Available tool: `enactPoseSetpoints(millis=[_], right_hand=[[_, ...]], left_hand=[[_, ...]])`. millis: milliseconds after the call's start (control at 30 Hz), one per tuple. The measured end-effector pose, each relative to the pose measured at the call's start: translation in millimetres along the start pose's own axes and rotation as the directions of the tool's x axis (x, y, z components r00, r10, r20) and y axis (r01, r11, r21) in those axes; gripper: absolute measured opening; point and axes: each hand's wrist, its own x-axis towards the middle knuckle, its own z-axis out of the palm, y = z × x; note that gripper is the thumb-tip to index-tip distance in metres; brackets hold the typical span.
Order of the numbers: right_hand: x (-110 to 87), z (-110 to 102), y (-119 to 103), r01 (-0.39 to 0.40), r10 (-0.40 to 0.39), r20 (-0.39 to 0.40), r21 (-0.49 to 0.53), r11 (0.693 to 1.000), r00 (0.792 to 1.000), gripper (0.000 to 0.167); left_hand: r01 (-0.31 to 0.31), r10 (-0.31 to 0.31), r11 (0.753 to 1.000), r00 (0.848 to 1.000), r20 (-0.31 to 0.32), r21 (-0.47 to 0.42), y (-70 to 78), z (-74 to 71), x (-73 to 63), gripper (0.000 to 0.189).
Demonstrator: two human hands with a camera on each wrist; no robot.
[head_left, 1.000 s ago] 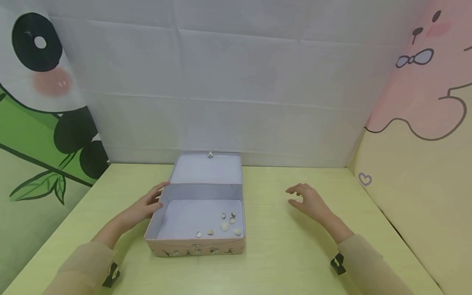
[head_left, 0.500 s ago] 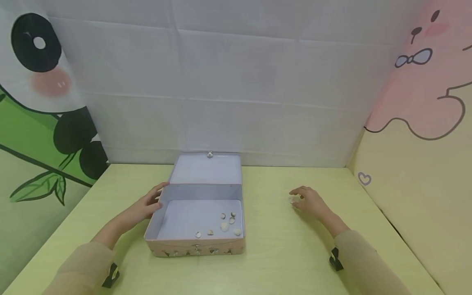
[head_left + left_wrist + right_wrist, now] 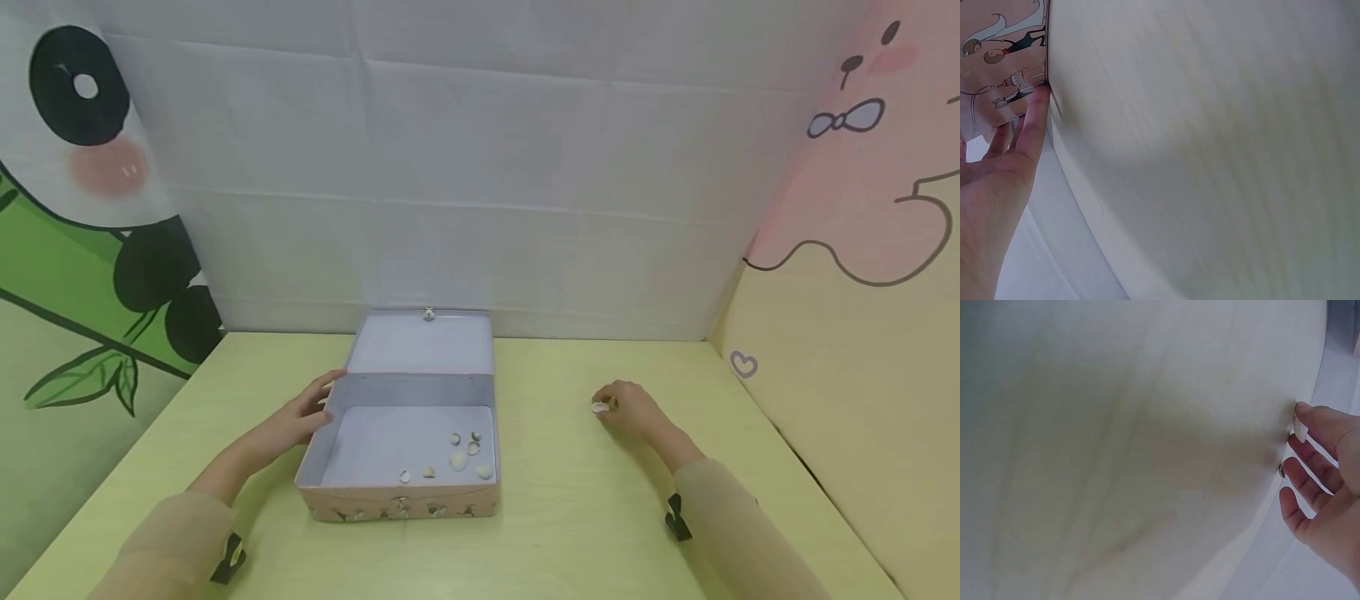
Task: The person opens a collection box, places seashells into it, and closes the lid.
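Observation:
A lidded tin box point(image 3: 405, 503) with a pale interior stands with its lid point(image 3: 420, 343) laid back. Several small seashells point(image 3: 458, 461) lie inside, mostly toward its front right. My left hand point(image 3: 296, 417) rests along the box's left side, fingers extended and thumb at the rim; the left wrist view shows its fingertips against the pink patterned wall point(image 3: 1007, 62). Right of the box, my right hand point(image 3: 633, 408) pinches a white seashell point(image 3: 1300, 429) between thumb and fingertip, low over the table. A second small shell point(image 3: 1282, 469) shows beside its other fingertips.
The pale yellow table point(image 3: 555, 517) extends around the box. A white sheet point(image 3: 480, 167) forms the back wall, with printed cartoon panels at left point(image 3: 90, 208) and right point(image 3: 847, 333). A black strap piece point(image 3: 677, 518) hangs below the right sleeve.
My right hand has shifted slightly, its fingers have closed together, and the white seashell now shows in its pinch. The left hand and box have stayed in place.

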Motion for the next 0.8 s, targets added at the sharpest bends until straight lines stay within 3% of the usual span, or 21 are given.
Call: enactPoseSetpoints(millis=[333, 567, 800], right_hand=[[2.3, -1.2, -2.5, 0.017, -0.017, -0.003, -0.033, 0.999, 1.0, 0.016], [2.5, -5.6, -9.6, 0.014, -0.013, 0.039, -0.038, 0.999, 0.999, 0.018], [4.0, -14.0, -20.3, 0.098, -0.094, 0.069, -0.043, 0.994, 0.993, 0.02]], left_hand=[[0.0, 0.0, 1.0, 1.0, -0.008, 0.01, -2.3, 0.5, 1.5, 0.063], [-0.015, 0.015, 1.0, 1.0, -0.004, -0.003, -2.8, 0.5, 2.3, 0.063], [-0.023, 0.023, 1.0, 1.0, -0.004, -0.004, -4.0, 0.3, 2.6, 0.063]])
